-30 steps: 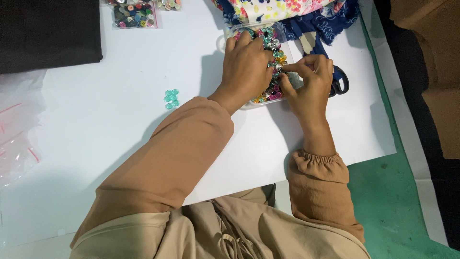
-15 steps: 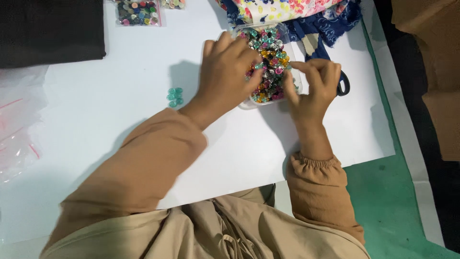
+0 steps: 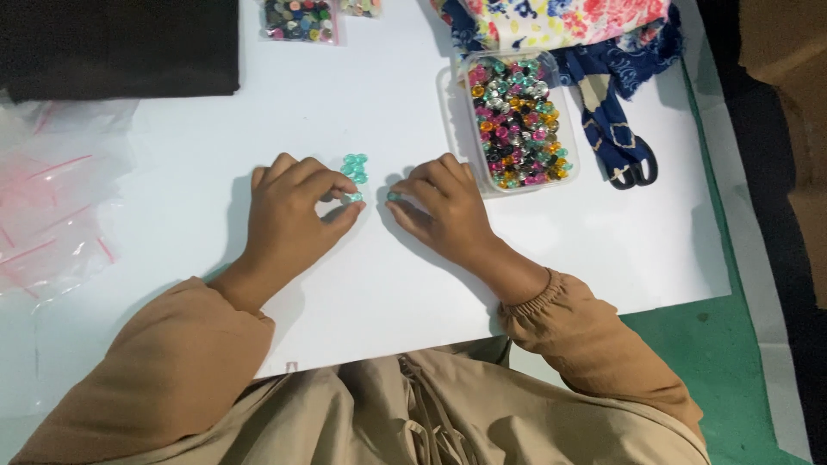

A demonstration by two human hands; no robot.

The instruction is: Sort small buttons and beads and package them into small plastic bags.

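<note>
Teal gems (image 3: 354, 165) sit in a small cluster on the white sheet (image 3: 215, 155), long axis running away from the person. Left hand (image 3: 293, 215) pinches one teal gem (image 3: 355, 197); right hand (image 3: 444, 207) fingertips touch another (image 3: 393, 196) — grip unclear. Both hands were at the clear bead tray (image 3: 517, 120) half a second ago — now at the cluster.

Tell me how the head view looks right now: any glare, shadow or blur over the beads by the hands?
Head view: even light, no glare on the white sheet; soft shadows fall left of the left hand and right hand; the small teal beads read sharp enough, though single beads in the clear tray blend together; the black cloth shows no detail.
</note>
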